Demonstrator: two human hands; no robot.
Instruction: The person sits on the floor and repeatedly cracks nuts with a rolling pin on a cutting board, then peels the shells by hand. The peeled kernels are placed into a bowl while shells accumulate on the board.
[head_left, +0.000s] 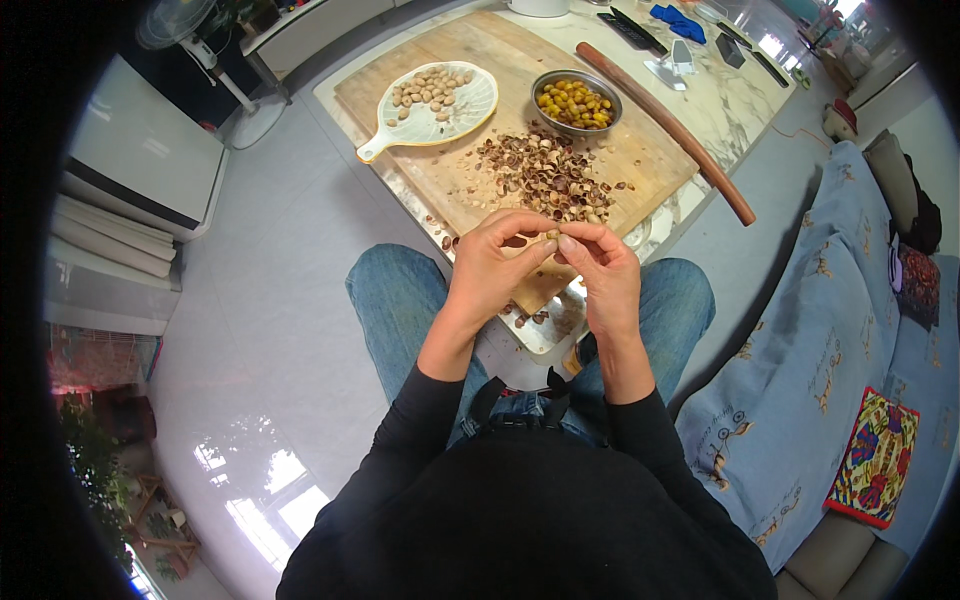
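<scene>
My left hand (501, 259) and my right hand (600, 262) meet at the near part of a wooden board (420, 56). Both pinch one small yellowish nut kernel (553, 234) between thumbs and fingertips; bits of its shell or skin cannot be told apart. Just beyond my fingers lies a heap of cracked brown nut shells (551, 172). A metal bowl (535, 112) of peeled yellow kernels (576, 103) stands behind the heap at the right. To the left, a white leaf-patterned plate with a handle (412, 135) bears pale unshelled nuts (429, 94).
The board lies on a marble-patterned table (731, 112). A long wooden rod (675, 135) runs along its right side, its end past the table's edge. Farther off are a white stand (679, 64) and blue gloves (679, 22). A covered sofa (795, 352) is at the right.
</scene>
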